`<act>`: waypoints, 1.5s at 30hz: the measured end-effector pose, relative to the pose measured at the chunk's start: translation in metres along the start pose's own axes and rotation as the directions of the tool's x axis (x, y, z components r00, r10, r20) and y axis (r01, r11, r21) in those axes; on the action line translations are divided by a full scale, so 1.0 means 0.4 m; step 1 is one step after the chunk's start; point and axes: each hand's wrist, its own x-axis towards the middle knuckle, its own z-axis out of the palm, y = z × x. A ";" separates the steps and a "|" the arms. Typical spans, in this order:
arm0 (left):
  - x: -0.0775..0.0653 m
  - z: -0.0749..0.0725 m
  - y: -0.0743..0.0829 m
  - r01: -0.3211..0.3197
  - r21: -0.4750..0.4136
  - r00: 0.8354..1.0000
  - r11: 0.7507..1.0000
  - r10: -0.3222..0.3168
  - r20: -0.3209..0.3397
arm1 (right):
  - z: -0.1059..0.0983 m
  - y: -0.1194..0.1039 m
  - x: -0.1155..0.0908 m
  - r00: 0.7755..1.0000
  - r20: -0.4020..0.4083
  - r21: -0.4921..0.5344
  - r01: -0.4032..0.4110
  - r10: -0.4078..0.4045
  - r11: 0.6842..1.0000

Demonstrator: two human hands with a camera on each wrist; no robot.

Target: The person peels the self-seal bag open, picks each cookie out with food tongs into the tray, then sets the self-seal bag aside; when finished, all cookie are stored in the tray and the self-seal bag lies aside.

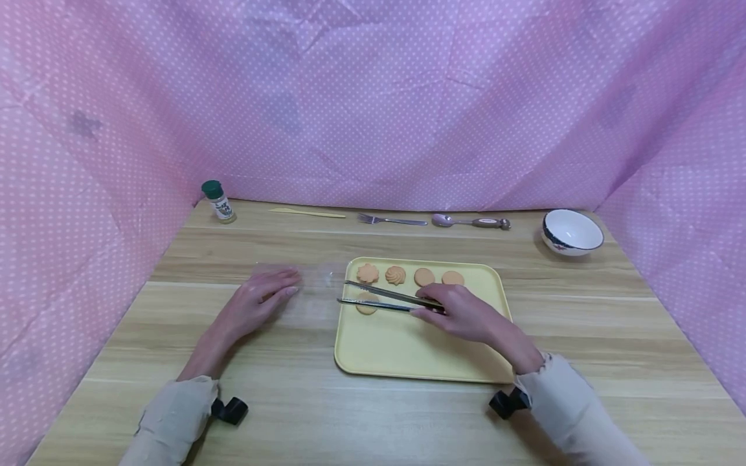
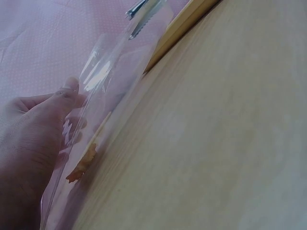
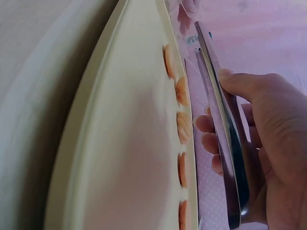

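My left hand pinches the edge of a clear plastic bag, thumb on the near side and fingers showing through the film. A ragged-edged cookie shows low in the bag. My right hand grips metal tongs, whose parted tips point left over the edge of the yellow tray, close to the bag's mouth. Nothing sits between the tips in the right wrist view. On the tray, a flower-shaped cookie, a swirled cookie and round ones line the back; another round cookie lies beneath the tongs.
Along the table's back edge lie a pale flat knife, a fork and a spoon. A green-capped shaker stands back left, a white bowl back right. Pink dotted cloth hangs behind.
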 end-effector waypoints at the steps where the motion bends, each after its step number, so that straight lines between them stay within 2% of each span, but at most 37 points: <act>1: 0.000 0.000 0.000 0.001 -0.001 1.000 1.000 -0.001 0.001 | 0.002 -0.003 0.006 1.000 0.008 0.004 0.001 -0.001 1.000; 12: 0.000 -0.002 -0.004 0.018 -0.006 1.000 1.000 -0.018 0.013 | 0.035 -0.030 0.080 0.997 0.023 -0.060 0.080 -0.079 0.995; 18: 0.003 -0.003 0.000 0.020 -0.017 1.000 1.000 -0.020 0.008 | 0.046 -0.038 0.108 0.995 0.042 -0.077 0.089 -0.086 0.993; 25: 0.004 -0.005 0.002 0.004 -0.009 0.999 1.000 -0.004 0.037 | 0.045 -0.037 0.115 0.995 0.028 -0.084 0.099 -0.097 0.992; 30: 0.001 -0.009 0.006 0.032 -0.003 0.996 0.999 -0.031 0.078 | 0.047 -0.035 0.121 0.993 0.022 -0.072 0.121 -0.120 0.990; 35: 0.001 -0.008 0.011 0.061 0.003 0.992 0.998 -0.061 0.111 | 0.053 -0.036 0.127 0.994 0.033 -0.070 0.103 -0.101 0.992; 45: -0.003 -0.003 0.004 0.011 0.003 0.998 1.000 -0.011 0.064 | 0.056 -0.040 0.130 0.997 0.027 -0.056 0.074 -0.073 0.996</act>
